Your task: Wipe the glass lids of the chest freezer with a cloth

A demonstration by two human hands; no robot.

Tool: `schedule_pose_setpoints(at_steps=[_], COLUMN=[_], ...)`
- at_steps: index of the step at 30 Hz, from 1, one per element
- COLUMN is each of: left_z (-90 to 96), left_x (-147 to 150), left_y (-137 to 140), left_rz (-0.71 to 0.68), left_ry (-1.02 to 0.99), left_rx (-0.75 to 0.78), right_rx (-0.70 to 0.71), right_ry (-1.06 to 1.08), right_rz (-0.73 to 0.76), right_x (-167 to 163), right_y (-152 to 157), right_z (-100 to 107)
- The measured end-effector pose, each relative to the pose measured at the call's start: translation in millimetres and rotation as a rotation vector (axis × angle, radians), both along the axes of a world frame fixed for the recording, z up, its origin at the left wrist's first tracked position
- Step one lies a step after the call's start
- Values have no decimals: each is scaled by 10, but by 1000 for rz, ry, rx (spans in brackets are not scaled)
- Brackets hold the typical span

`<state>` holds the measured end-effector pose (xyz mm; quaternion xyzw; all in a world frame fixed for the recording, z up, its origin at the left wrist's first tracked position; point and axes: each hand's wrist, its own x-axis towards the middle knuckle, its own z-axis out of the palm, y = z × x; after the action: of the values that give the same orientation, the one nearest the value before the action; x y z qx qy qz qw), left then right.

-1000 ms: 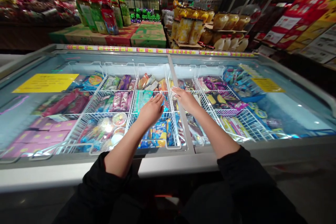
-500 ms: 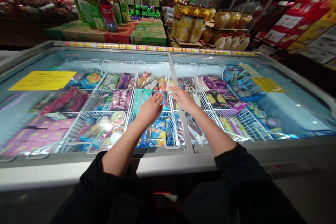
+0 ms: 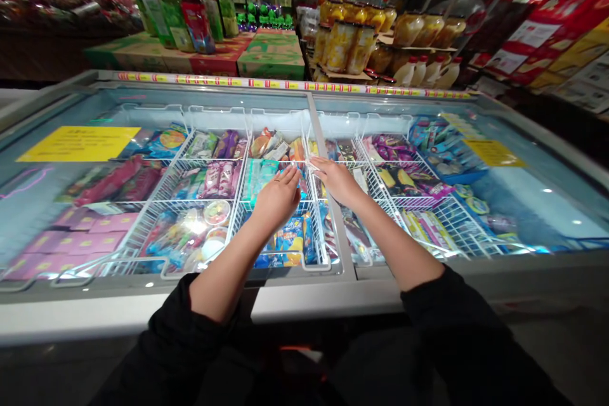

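Note:
A glass-topped chest freezer (image 3: 304, 299) spreads out in front of me. My left hand (image 3: 280, 193), a ring on one finger, is stretched out palm down over the left glass lid and appears to touch it. My right hand (image 3: 337, 180) reaches over the grey lid frame (image 3: 324, 155), its fingers extended and pointing left. The fingertips of both hands come close together, and neither hand holds anything. Beneath the glass, white wire baskets (image 3: 231, 203) contain wrapped ice creams, among them blue packs (image 3: 290, 240) and pink packs (image 3: 221, 179).
Yellow notices (image 3: 78, 143) are stuck on the glass at both sides. A price strip (image 3: 285, 84) runs along the far edge. Behind it stand bottles (image 3: 169, 16) on cartons (image 3: 271, 55), jars of yellow fruit (image 3: 345, 45), and red boxes (image 3: 547, 25) to the right.
The view has shifted very slightly, so the freezer sits a touch farther right in it. Both hands keep nearly the same place and pose over the glass.

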<state>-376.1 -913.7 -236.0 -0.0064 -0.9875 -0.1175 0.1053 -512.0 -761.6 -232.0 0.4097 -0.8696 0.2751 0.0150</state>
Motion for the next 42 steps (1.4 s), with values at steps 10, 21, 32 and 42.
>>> schedule_pose_setpoints(at_steps=[10,21,32,42], left_z=[22,-7,11,66], left_x=[-2,9,3,13], left_y=[3,-15,-5,54], left_rz=[-4,-3,-13,4], left_ry=[-15,-7,-9,-11], left_rx=[-17,-8,-1,-32], right_rx=[31,63,98,177], right_ry=[115,126,149,158], right_rz=[-80,-136,-97,-67], right_x=[243,-243,-307,0], right_y=[285,-72,-161,-119], right_z=[-157,-15,1,53])
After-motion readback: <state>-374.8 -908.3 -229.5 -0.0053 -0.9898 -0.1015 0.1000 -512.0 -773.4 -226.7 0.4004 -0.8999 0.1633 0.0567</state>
